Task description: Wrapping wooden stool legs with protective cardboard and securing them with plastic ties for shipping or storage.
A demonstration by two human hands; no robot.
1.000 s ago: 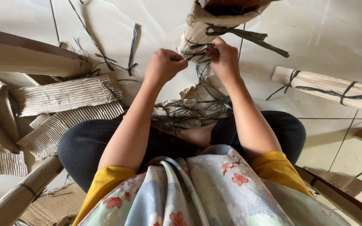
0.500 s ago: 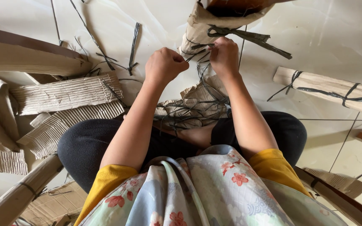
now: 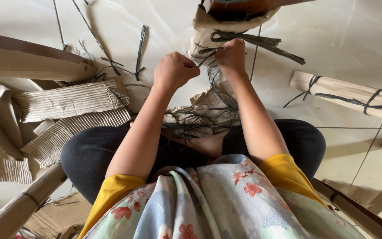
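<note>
I sit cross-legged on a pale tiled floor. A long piece wrapped in brown corrugated cardboard (image 3: 208, 33) rises in front of me, bound with thin dark plastic straps (image 3: 255, 40). My left hand (image 3: 174, 70) is closed into a fist and pinches a thin dark strap end just left of the wrap. My right hand (image 3: 231, 55) grips the straps against the cardboard wrap. Torn cardboard and a tangle of loose dark straps (image 3: 204, 116) lie on my lap and the floor below my hands.
Ribbed cardboard sheets (image 3: 67, 99) lie on the left beside a brown board (image 3: 27, 64). Another cardboard-wrapped, strapped piece (image 3: 350, 97) lies at the right. Wrapped lengths rest at bottom left (image 3: 21, 206) and bottom right (image 3: 359, 212). Cut strap bits (image 3: 140, 48) litter the floor.
Both hands have stayed at the straps on the wrapped piece; the left fist has shifted slightly, and little else differs.
</note>
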